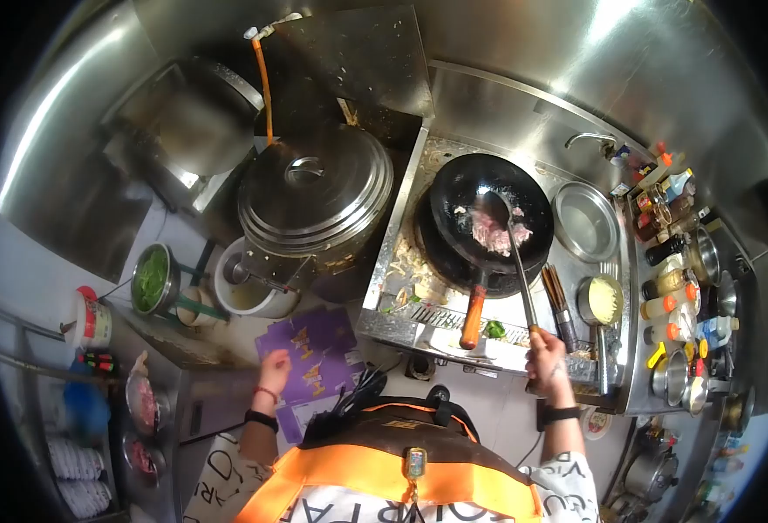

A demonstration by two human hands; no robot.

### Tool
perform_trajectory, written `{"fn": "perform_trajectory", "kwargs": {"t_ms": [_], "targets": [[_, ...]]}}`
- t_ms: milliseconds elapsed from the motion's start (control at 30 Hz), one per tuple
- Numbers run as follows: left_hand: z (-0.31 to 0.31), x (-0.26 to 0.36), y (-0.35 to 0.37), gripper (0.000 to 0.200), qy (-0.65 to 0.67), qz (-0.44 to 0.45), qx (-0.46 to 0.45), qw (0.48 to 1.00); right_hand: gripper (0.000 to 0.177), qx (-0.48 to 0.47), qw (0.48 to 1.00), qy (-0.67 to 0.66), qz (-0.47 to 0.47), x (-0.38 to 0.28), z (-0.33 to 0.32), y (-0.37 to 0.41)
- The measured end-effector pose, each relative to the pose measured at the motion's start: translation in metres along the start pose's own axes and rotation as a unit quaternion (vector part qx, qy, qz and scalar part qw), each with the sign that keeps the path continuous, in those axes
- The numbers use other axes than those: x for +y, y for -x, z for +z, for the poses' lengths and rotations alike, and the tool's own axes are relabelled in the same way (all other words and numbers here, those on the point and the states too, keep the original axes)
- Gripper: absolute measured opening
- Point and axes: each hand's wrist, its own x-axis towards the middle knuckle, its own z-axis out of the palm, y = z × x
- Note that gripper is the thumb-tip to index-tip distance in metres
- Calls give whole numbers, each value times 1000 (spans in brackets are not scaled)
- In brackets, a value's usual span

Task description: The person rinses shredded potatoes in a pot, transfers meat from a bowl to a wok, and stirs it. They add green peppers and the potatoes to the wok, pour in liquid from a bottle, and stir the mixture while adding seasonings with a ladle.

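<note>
My right hand (pixel 547 357) is closed around the long handle of a metal ladle (pixel 520 261). The ladle's bowl rests in a black wok (pixel 453 205), against pinkish sliced raw meat (pixel 499 235). The wok sits tilted on the stove, its wooden handle (pixel 473 321) pointing toward me. My left hand (pixel 273 372) hangs free at the left with loosely bent fingers and nothing visible in it. Below that hand lies a purple printed sheet (pixel 314 353), apart from it.
Left of the wok stands a large lidded pot (pixel 314 187). A metal lid or pan (pixel 584 220), a pot of pale yellow food (pixel 602 301) and chopsticks (pixel 556 292) lie right of it. Seasoning bottles (pixel 663 305) line the right shelf. Greens fill a bowl (pixel 154 279) at left.
</note>
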Motion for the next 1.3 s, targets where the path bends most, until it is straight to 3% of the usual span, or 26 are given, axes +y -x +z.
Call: {"fn": "perform_trajectory", "kwargs": {"t_ms": [33, 67, 133, 167, 233, 267, 300, 400, 433, 500, 567, 633, 667, 700, 800, 900, 933, 967, 1033, 1067, 1133, 1167, 1233, 1267, 1300], "targets": [[0, 16, -6, 26, -23, 45, -6, 999, 26, -22, 998, 49, -23, -9, -10, 9], [10, 69, 5, 28, -43, 86, -13, 995, 25, -13, 990, 118, -72, -13, -15, 22], [23, 131, 14, 29, 54, 99, -43, 993, 23, -15, 960, 245, -135, -4, -30, 37], [32, 150, 17, 29, 94, 113, -67, 987, 23, -18, 959, 248, -134, 2, -32, 27], [48, 177, 23, 29, 146, 122, -129, 973, 18, 51, 854, 375, -356, 26, -28, 10], [57, 184, 22, 29, 145, 136, -155, 968, 16, 18, 906, 346, -242, -4, -5, 18], [68, 190, 25, 29, 147, 147, -180, 962, 13, 52, 894, 330, -298, 12, 5, -2], [84, 206, 38, 28, 123, 166, -230, 951, 10, 19, 861, 386, -331, 16, 5, 3], [85, 211, 44, 30, 128, 180, -254, 942, 11, 57, 842, 424, -329, 24, -8, 13], [89, 212, 52, 34, 163, 131, -359, 910, 14, 63, 847, 453, -272, 20, -30, 34], [97, 223, 63, 36, 275, -34, -473, 837, 26, 44, 864, 459, -201, 10, -44, 28], [107, 235, 68, 37, 261, -159, -544, 782, 25, 90, 918, 294, -251, 28, -47, 4], [115, 233, 69, 39, 215, -147, -554, 791, 31, 86, 940, 262, -201, 12, -32, 15], [122, 227, 70, 39, 154, -141, -546, 811, 29, 123, 917, 283, -252, 27, -24, 4], [135, 202, 58, 41, -13, -118, -489, 864, 26, 131, 882, 382, -241, 19, -14, 21], [132, 194, 49, 39, -71, -112, -445, 885, 26, 120, 891, 361, -249, 13, -12, 4], [130, 191, 46, 36, -75, -96, -441, 889, 27, 76, 963, 237, -99, 4, -7, 4], [126, 194, 46, 36, -70, -96, -439, 891, 28, 80, 981, 161, -69, 9, 0, -4], [104, 207, 52, 33, 138, -64, -436, 887, 29, 100, 974, 178, -103, 48, 11, -29], [85, 223, 55, 33, 229, -55, -423, 875, 25, 136, 885, 322, -306, 73, 6, -42], [44, 252, 55, 31, 343, -26, -357, 868, 28, 102, 904, 349, -223, 62, -5, -30], [25, 251, 53, 31, 365, -12, -304, 880, 28, 59, 913, 359, -184, 42, -9, -11], [-9, 227, 40, 27, 294, 17, -183, 938, 29, 72, 921, 308, -226, 52, -23, -3], [-24, 204, 41, 27, 294, 4, -162, 942, 30, 73, 922, 280, -256, 73, -38, -14], [-36, 174, 38, 22, 175, 28, -122, 977, 32, 78, 922, 249, -285, 94, -48, -18]]}}
